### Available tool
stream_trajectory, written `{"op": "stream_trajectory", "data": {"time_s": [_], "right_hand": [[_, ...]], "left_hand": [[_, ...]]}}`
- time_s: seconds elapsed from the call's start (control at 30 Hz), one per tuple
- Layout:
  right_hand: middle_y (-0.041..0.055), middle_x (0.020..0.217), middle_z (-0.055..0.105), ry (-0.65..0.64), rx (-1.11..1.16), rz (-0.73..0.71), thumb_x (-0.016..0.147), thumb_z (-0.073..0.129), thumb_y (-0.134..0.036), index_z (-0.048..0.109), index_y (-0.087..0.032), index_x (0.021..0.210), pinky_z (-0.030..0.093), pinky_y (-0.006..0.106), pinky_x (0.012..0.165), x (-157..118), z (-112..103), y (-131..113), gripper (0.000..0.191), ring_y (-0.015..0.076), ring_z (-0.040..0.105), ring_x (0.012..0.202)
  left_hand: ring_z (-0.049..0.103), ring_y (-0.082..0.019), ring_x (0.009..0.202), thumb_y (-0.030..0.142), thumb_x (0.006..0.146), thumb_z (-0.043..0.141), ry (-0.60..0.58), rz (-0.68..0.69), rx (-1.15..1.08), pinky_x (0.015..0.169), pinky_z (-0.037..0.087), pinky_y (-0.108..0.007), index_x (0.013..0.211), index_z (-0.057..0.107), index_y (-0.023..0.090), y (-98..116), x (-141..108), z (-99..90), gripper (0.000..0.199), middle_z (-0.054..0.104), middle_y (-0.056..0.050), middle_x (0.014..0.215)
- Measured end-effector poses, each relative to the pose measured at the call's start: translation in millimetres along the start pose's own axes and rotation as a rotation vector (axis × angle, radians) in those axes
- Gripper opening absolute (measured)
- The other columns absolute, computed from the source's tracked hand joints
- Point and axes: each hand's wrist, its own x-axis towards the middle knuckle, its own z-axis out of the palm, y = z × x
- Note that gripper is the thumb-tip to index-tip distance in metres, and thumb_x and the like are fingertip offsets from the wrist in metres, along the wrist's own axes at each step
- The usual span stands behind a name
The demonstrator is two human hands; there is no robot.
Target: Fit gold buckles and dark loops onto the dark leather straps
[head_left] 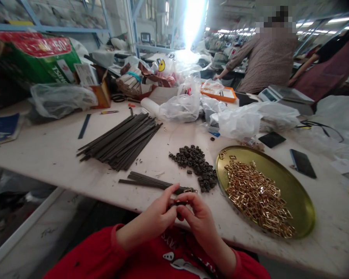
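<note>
**Two hands pinching a thin dark strap at the near table edge**

Seen from above, at the near edge of a worn white table (pixel 55 155). Left hand (pixel 158 219) and right hand (pixel 196 217) meeting fingertip to fingertip, both pinched on the end of a thin dark strap (pixel 178 202); a small gold buckle (pixel 189 190) just beyond the fingers, touching or nearly touching the strap. Strap probably light, narrow and flexible, a little slick; best gripped close to its end, between thumb and forefinger, to stop it bending away. Buckle small and hard, likely easy to drop.

Just beyond the hands, a few loose straps (pixel 148 181); farther left, a large bundle of straps (pixel 122 141). To the right, a heap of small dark loops (pixel 196 162) and a round gold tray (pixel 299 193) piled with gold buckles (pixel 258 197). Farther right, two dark phones (pixel 302 162). Along the far side, plastic bags (pixel 241 120) and a green carton (pixel 37 58). Two other people standing at benches beyond.
</note>
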Motion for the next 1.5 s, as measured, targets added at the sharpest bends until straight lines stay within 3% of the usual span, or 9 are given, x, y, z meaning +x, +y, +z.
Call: {"op": "stream_trajectory", "data": {"time_s": [0.13,0.23,0.37,0.57,0.7,0.93,1.07,1.3,1.5], "right_hand": [[-0.0011,0.073,0.059,0.108,-0.035,0.01,0.075,0.061,-0.028,0.056,-0.02,0.088,0.044,0.025,0.059,1.4,0.8,1.0,0.016,0.0129,0.054,0.061],[0.0011,0.077,0.061,0.213,-0.084,0.015,0.075,0.061,-0.03,0.057,-0.019,0.087,0.045,0.028,0.066,3.1,0.6,1.7,0.017,0.016,0.057,0.07],[0.0017,0.079,0.061,0.239,-0.093,0.033,0.075,0.06,-0.032,0.057,-0.019,0.087,0.046,0.029,0.066,2.6,1.9,3.9,0.018,0.017,0.057,0.071],[0.0007,0.078,0.061,0.264,-0.131,0.024,0.074,0.062,-0.031,0.058,-0.019,0.085,0.044,0.028,0.067,-0.3,5.4,9.0,0.016,0.0166,0.054,0.072],[0.0008,0.076,0.06,0.198,-0.083,0.054,0.072,0.063,-0.034,0.06,-0.019,0.085,0.043,0.027,0.065,0.5,0.0,8.0,0.02,0.016,0.053,0.069],[-0.0004,0.078,0.059,-0.123,0.164,0.233,0.073,0.061,-0.039,0.063,-0.021,0.093,0.041,0.026,0.064,1.5,-22.6,-3.9,0.027,0.0127,0.049,0.066],[-0.0021,0.073,0.055,-0.166,0.27,0.316,0.072,0.063,-0.036,0.06,-0.021,0.09,0.037,0.023,0.061,-0.4,-25.3,-2.8,0.023,0.0119,0.046,0.066],[-0.0044,0.067,0.048,-0.126,0.231,0.278,0.073,0.062,-0.042,0.054,-0.02,0.089,0.035,0.023,0.06,1.0,-22.1,2.4,0.027,0.0111,0.044,0.063],[-0.0053,0.064,0.046,-0.05,0.207,0.257,0.071,0.062,-0.043,0.052,-0.021,0.083,0.033,0.023,0.056,0.3,-16.8,-1.1,0.027,0.0107,0.041,0.059]], "left_hand": [[0.051,-0.009,0.056,0.015,0.083,0.036,0.012,0.063,0.06,0.058,0.043,-0.022,0.132,0.025,0.013,-2.3,-4.8,2.4,0.05,0.06,0.0,0.075],[0.057,-0.013,0.071,0.02,0.082,0.044,0.13,0.114,0.199,0.068,0.044,-0.026,0.119,0.039,0.014,-7.3,-6.7,6.5,0.037,0.063,-0.003,0.082],[0.058,-0.02,0.077,0.03,0.081,0.049,0.283,0.098,0.475,0.07,0.044,-0.031,0.097,0.052,0.015,-11.3,-3.8,14.3,0.022,0.063,-0.006,0.085],[0.056,-0.021,0.073,0.018,0.084,0.036,0.193,0.113,0.755,0.067,0.04,-0.031,0.084,0.055,0.015,-9.7,1.6,19.9,0.019,0.062,-0.008,0.08],[0.052,-0.017,0.066,0.018,0.082,0.036,0.151,0.092,0.64,0.061,0.037,-0.027,0.077,0.05,0.016,-9.0,2.2,15.9,0.015,0.058,-0.004,0.073],[0.042,-0.013,0.063,0.019,0.074,0.036,-0.032,-0.018,0.275,0.056,0.033,-0.024,0.072,0.048,0.015,6.9,4.1,2.6,0.013,0.048,0.002,0.066],[0.037,-0.01,0.057,0.019,0.07,0.037,-0.16,-0.07,0.115,0.05,0.029,-0.022,0.074,0.05,0.015,8.4,6.1,1.2,0.015,0.041,0.004,0.062],[0.045,-0.013,0.063,0.029,0.083,0.04,-0.018,0.057,0.376,0.057,0.033,-0.024,0.08,0.052,0.015,-0.2,3.9,9.9,0.018,0.053,0.0,0.071],[0.05,-0.014,0.076,0.03,0.089,0.035,-0.115,0.122,0.293,0.07,0.039,-0.025,0.09,0.053,0.016,-2.6,3.0,6.5,0.023,0.057,-0.001,0.083]]}}
